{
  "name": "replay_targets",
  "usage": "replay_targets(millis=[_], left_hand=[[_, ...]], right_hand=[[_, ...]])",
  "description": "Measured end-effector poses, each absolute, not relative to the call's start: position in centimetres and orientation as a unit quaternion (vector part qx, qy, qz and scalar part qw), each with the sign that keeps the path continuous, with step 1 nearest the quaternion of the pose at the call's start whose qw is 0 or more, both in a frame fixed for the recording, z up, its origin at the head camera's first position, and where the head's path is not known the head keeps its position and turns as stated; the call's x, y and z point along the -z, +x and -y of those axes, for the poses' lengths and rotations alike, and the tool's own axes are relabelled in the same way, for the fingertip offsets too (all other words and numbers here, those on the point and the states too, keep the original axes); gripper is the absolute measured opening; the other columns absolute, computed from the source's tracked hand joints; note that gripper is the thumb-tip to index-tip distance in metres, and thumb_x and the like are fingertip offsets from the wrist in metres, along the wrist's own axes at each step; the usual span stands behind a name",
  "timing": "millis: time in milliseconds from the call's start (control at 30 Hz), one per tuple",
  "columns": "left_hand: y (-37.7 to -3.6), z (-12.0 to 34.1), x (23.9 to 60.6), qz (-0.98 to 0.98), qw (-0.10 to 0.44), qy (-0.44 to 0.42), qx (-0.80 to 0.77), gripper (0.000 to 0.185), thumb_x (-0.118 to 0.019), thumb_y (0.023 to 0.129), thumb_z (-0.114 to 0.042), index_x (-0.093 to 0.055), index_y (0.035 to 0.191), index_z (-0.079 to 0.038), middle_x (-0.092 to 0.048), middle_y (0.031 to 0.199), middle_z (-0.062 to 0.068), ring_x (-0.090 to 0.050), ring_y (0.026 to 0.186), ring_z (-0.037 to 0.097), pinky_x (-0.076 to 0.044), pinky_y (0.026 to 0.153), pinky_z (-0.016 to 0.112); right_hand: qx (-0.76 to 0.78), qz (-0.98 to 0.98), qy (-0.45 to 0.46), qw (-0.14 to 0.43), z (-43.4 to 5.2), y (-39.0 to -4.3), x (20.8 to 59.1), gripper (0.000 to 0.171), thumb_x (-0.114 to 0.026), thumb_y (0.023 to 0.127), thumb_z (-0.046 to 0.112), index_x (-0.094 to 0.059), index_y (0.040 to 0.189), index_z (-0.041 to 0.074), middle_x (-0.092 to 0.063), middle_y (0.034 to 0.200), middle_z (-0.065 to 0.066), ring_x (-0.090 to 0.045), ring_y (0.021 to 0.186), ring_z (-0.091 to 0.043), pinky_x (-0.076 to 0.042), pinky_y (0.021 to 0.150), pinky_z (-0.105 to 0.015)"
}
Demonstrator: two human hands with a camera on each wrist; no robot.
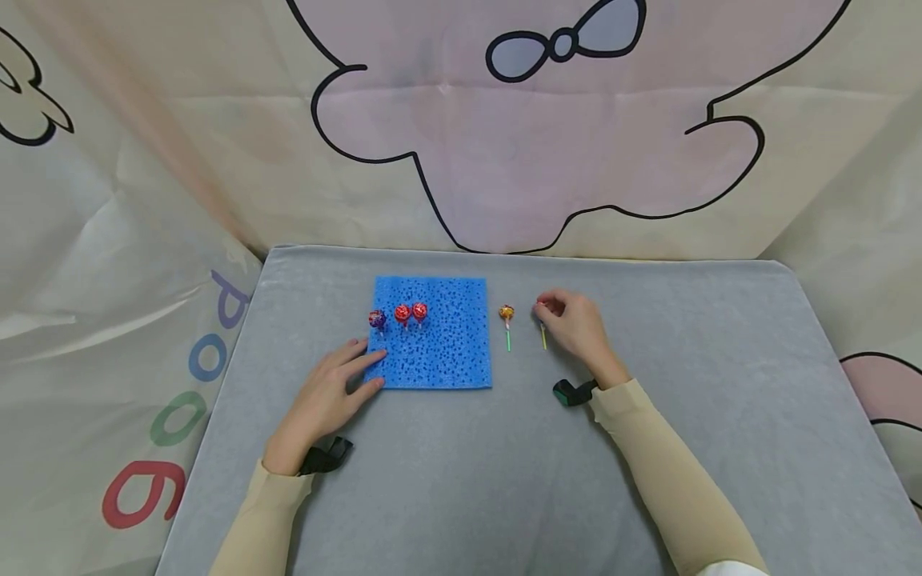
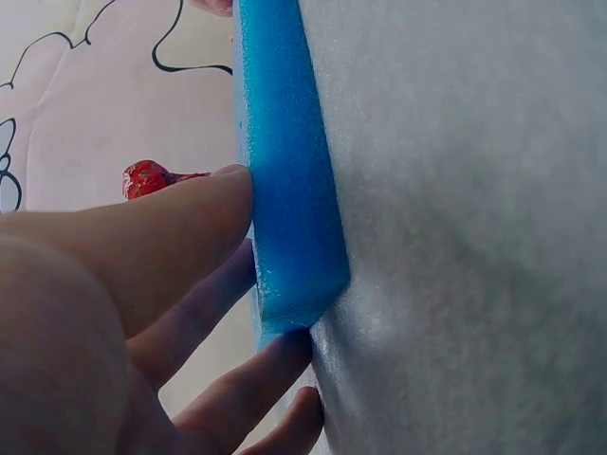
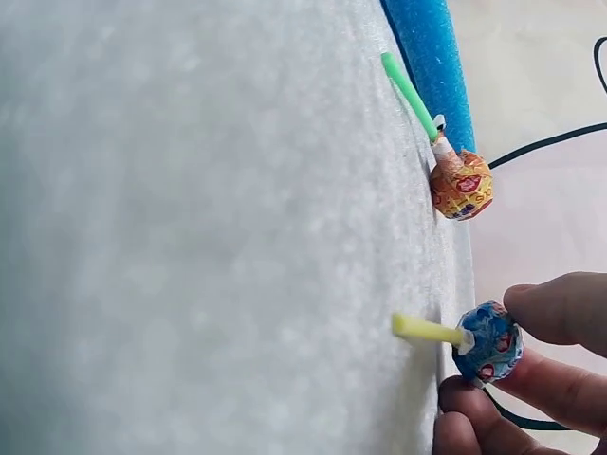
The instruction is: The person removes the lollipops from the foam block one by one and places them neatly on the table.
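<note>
Covering the tabletop [image 1: 720, 400] is a soft grey cloth, and behind it hangs a pale sheet with a big pink cartoon shape drawn in black lines. On the left side of the sheet are round coloured letters.

A flat blue foam pad [image 1: 439, 340] lies in the middle of the tabletop. Three lollipops stand up in it near its far left side: a purple one [image 1: 377, 319] at the edge and two red ones [image 1: 410, 313] just beside it.

The left hand [image 1: 327, 396] lies flat with its fingers spread, and the fingertips [image 2: 228, 194] press on the near left corner of the foam pad.

An orange lollipop [image 1: 507, 314] with a green stick lies on the cloth just to the right of the pad. Nothing touches it.

The right hand [image 1: 572, 324] is a little further right. Its thumb and fingers [image 3: 560, 308] pinch the head of a blue-wrapped lollipop [image 3: 487, 343], which has a yellow stick lying along the cloth. Each wrist wears a small black band with a camera.
</note>
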State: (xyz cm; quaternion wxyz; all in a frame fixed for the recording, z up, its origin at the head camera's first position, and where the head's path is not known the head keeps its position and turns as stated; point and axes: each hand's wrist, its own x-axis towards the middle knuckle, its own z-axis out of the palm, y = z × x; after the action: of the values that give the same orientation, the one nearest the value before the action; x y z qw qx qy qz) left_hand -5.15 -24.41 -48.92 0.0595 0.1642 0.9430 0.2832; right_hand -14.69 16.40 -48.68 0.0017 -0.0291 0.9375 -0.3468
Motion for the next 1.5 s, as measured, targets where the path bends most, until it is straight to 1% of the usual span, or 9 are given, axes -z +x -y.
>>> replay_targets(millis=[200,400,867,933,1000,1100,1167,1367,1500], left_hand=[[-5.2,24.4,49.0,-0.943,0.056,0.167,-0.284,0.050,-0.074,0.098,-0.028,-0.063,0.146,-0.014,-0.049,0.158,0.021,-0.040,0.149,0.046,-0.033,0.119,0.068],[-5.2,24.4,49.0,-0.943,0.061,0.164,-0.283,0.051,-0.074,0.098,-0.027,-0.063,0.146,-0.015,-0.049,0.158,0.021,-0.040,0.149,0.046,-0.031,0.120,0.069],[-5.2,24.5,48.9,-0.944,0.064,0.163,-0.281,0.051,-0.074,0.098,-0.028,-0.062,0.146,-0.015,-0.049,0.158,0.021,-0.039,0.150,0.046,-0.030,0.120,0.068],[-5.2,24.5,48.9,-0.944,0.065,0.162,-0.281,0.051,-0.074,0.098,-0.028,-0.062,0.147,-0.015,-0.048,0.159,0.021,-0.039,0.150,0.046,-0.030,0.120,0.068],[-5.2,24.5,48.9,-0.943,0.066,0.162,-0.282,0.051,-0.074,0.099,-0.028,-0.062,0.147,-0.015,-0.048,0.159,0.021,-0.038,0.151,0.046,-0.030,0.120,0.068],[-5.2,24.5,48.9,-0.943,0.066,0.162,-0.283,0.051,-0.073,0.099,-0.028,-0.062,0.147,-0.015,-0.048,0.159,0.021,-0.039,0.150,0.046,-0.031,0.120,0.068],[-5.1,24.5,48.8,-0.943,0.064,0.162,-0.284,0.051,-0.073,0.099,-0.027,-0.062,0.147,-0.014,-0.048,0.159,0.021,-0.039,0.150,0.046,-0.031,0.120,0.068],[-5.1,24.5,48.7,-0.942,0.054,0.165,-0.286,0.050,-0.074,0.098,-0.027,-0.063,0.145,-0.014,-0.050,0.158,0.022,-0.040,0.149,0.046,-0.032,0.119,0.068],[-5.1,24.4,48.7,-0.943,0.048,0.169,-0.284,0.050,-0.074,0.098,-0.027,-0.064,0.145,-0.013,-0.050,0.157,0.022,-0.041,0.148,0.046,-0.033,0.119,0.068]], right_hand=[[0.345,-0.938,-0.025,0.003,-16.5,-14.8,48.8,0.021,-0.068,0.099,0.021,-0.076,0.107,0.004,-0.072,0.090,-0.011,-0.061,0.081,-0.025,-0.045,0.072,-0.033],[0.338,-0.941,-0.024,-0.001,-16.4,-14.8,48.9,0.019,-0.068,0.098,0.019,-0.076,0.105,0.003,-0.071,0.092,-0.012,-0.061,0.084,-0.027,-0.045,0.075,-0.035],[0.332,-0.943,-0.025,0.013,-16.3,-14.6,48.8,0.025,-0.068,0.099,0.024,-0.075,0.111,0.003,-0.070,0.101,-0.014,-0.060,0.092,-0.029,-0.047,0.080,-0.039],[0.331,-0.943,-0.026,0.012,-16.2,-14.6,48.6,0.028,-0.068,0.099,0.024,-0.074,0.114,0.002,-0.069,0.104,-0.017,-0.060,0.095,-0.031,-0.048,0.083,-0.043],[0.326,-0.945,-0.027,0.010,-15.9,-14.4,48.2,0.032,-0.068,0.099,0.026,-0.073,0.120,0.001,-0.069,0.111,-0.019,-0.060,0.103,-0.034,-0.049,0.089,-0.048],[0.327,-0.945,-0.035,-0.002,-15.1,-14.4,47.2,0.038,-0.069,0.099,0.026,-0.070,0.127,0.000,-0.067,0.122,-0.021,-0.058,0.115,-0.039,-0.047,0.099,-0.056],[0.327,-0.944,-0.045,-0.012,-14.3,-14.3,46.5,0.041,-0.070,0.098,0.027,-0.069,0.130,0.001,-0.066,0.129,-0.021,-0.057,0.121,-0.040,-0.045,0.104,-0.058],[0.351,-0.931,-0.098,-0.026,-11.3,-14.1,45.2,0.044,-0.072,0.098,0.027,-0.067,0.134,0.002,-0.064,0.137,-0.020,-0.052,0.133,-0.042,-0.038,0.114,-0.059],[0.368,-0.919,-0.136,-0.027,-9.0,-13.7,45.0,0.045,-0.073,0.098,0.025,-0.065,0.136,0.003,-0.065,0.140,-0.017,-0.051,0.136,-0.039,-0.037,0.116,-0.058]])
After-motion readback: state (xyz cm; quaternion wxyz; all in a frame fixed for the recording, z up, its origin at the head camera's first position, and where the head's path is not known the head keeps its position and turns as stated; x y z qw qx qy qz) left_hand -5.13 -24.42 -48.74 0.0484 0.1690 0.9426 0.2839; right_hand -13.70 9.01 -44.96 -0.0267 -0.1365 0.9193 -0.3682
